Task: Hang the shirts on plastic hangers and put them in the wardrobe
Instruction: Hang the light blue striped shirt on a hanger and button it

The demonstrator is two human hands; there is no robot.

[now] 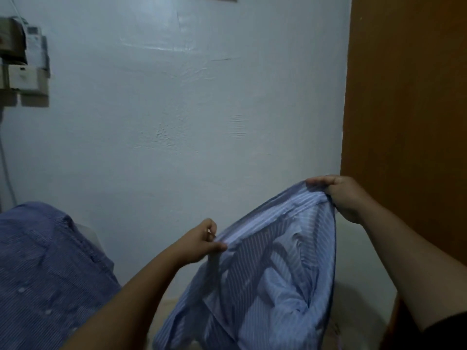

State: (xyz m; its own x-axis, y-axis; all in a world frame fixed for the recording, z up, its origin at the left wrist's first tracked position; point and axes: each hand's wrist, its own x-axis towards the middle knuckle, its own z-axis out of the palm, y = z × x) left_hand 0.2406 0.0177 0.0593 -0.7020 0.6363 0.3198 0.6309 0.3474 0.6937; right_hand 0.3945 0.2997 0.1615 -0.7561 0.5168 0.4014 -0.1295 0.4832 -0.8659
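While both hands were raised in the lower right of the frame, a light blue striped shirt (265, 279) hung stretched between them in front of the pale blue wall (189, 97). The left hand (202, 242), near the lower centre, pinched the shirt's upper edge between thumb and curled fingers. The right hand (338, 195), higher and further right, gripped the same edge with its fingers folded over the fabric, just in front of the brown wooden panel (409, 97) that filled the right side of the frame. The cloth sagged open between the two grips, and its lower part dropped toward the bottom edge of the picture, above a whitish surface (358, 269) whose nature could not be told. A second, darker blue striped shirt (45, 274) lay draped in the lower left of the frame, well apart from the held one; what carried it was mostly hidden. In the upper left, some blurred boxes (22, 66) sat against the wall, too unclear to identify further.
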